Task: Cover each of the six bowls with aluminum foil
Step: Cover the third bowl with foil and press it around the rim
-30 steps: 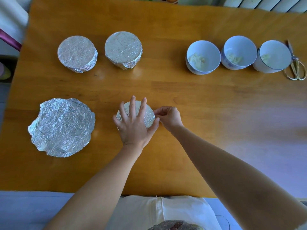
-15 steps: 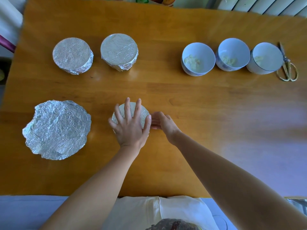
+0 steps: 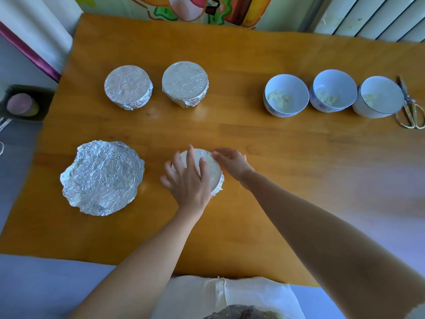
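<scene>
The wooden surface [image 3: 253, 139] carries a crumpled loose foil sheet [image 3: 102, 178] at front left. Two covered bowls [image 3: 128, 86] stand at far left and three open bowls [image 3: 286, 94] in a row at far right. The bowl in hand [image 3: 212, 171] sits front centre, foil wrapped down its sides. The left hand [image 3: 187, 180] lies flat on top, fingers [image 3: 190, 157] spread. The right hand [image 3: 232, 162] rests at the far-right rim, its fingers [image 3: 218, 155] extended against the foil, though blurred. Next, I judge, the spare foil lies just left of the left hand, and the nearest open bowl is beyond the right hand.
</scene>
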Demonstrator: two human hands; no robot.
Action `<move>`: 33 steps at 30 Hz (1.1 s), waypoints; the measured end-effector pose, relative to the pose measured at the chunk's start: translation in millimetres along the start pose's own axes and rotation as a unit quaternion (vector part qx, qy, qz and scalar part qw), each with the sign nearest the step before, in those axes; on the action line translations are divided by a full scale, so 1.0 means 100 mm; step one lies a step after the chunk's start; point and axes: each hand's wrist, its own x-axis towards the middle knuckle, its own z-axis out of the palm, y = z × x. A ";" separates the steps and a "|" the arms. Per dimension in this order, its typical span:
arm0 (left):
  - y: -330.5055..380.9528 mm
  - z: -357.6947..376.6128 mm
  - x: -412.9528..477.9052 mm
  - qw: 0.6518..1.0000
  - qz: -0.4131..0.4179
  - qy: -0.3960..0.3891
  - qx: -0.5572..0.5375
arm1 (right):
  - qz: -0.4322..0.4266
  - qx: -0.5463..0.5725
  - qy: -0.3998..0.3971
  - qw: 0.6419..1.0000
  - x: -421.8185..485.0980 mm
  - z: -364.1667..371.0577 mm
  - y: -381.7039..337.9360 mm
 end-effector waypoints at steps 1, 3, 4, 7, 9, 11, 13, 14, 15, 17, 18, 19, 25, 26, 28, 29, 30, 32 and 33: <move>-0.04 0.00 -0.02 1.000 0.013 0.004 0.015 | 0.004 0.013 0.012 1.000 0.02 0.01 0.02; -0.14 0.01 -0.04 0.998 0.046 0.013 0.048 | 0.005 0.035 0.015 0.999 -0.01 0.03 0.02; -0.19 0.02 -0.04 0.996 0.063 0.016 0.061 | 0.005 0.048 0.013 0.999 -0.03 0.03 0.03; -0.23 0.03 -0.02 0.988 0.127 0.004 0.093 | 0.011 0.111 0.031 0.993 -0.10 -0.02 0.10; -0.21 0.04 0.00 0.975 0.184 -0.023 0.120 | -0.007 0.117 0.036 0.992 -0.17 -0.06 0.18; -0.19 0.07 0.02 0.964 0.214 -0.042 0.150 | -0.025 0.114 0.021 0.993 -0.23 -0.10 0.27; -0.19 0.11 0.02 0.961 0.215 -0.041 0.172 | -0.039 0.118 -0.004 0.992 -0.28 -0.12 0.32; -0.19 0.13 0.02 0.960 0.214 -0.036 0.176 | -0.046 0.119 -0.012 0.992 -0.27 -0.12 0.34; -0.20 0.13 0.02 0.961 0.213 -0.031 0.175 | -0.053 0.119 -0.016 0.991 -0.27 -0.11 0.35; -0.20 0.14 0.02 0.962 0.214 -0.027 0.166 | -0.053 0.127 -0.002 0.990 -0.23 -0.08 0.38; -0.19 0.14 0.02 0.963 0.214 -0.024 0.163 | -0.048 0.129 0.013 0.990 -0.21 -0.07 0.37; -0.19 0.14 0.02 0.963 0.215 -0.022 0.163 | -0.042 0.129 0.024 0.990 -0.20 -0.06 0.37; -0.20 0.15 0.01 0.961 0.218 -0.016 0.167 | -0.024 0.120 0.043 0.992 -0.13 -0.05 0.37; -0.20 0.15 0.02 0.961 0.219 -0.016 0.168 | -0.023 0.117 0.044 0.992 -0.13 -0.05 0.37; -0.20 0.16 0.02 0.961 0.220 -0.015 0.168 | -0.028 0.119 0.035 0.992 -0.13 -0.05 0.36; -0.20 0.16 0.02 0.961 0.220 -0.015 0.169 | -0.030 0.117 0.025 0.992 -0.12 -0.04 0.36; -0.20 0.16 0.02 0.961 0.220 -0.013 0.170 | -0.033 0.108 0.013 0.993 -0.13 -0.04 0.36; -0.21 0.16 0.02 0.959 0.221 -0.010 0.177 | -0.041 0.081 -0.013 0.996 -0.12 -0.04 0.35; -0.21 0.17 0.02 0.959 0.220 -0.009 0.180 | -0.041 0.068 -0.023 0.997 -0.11 -0.05 0.35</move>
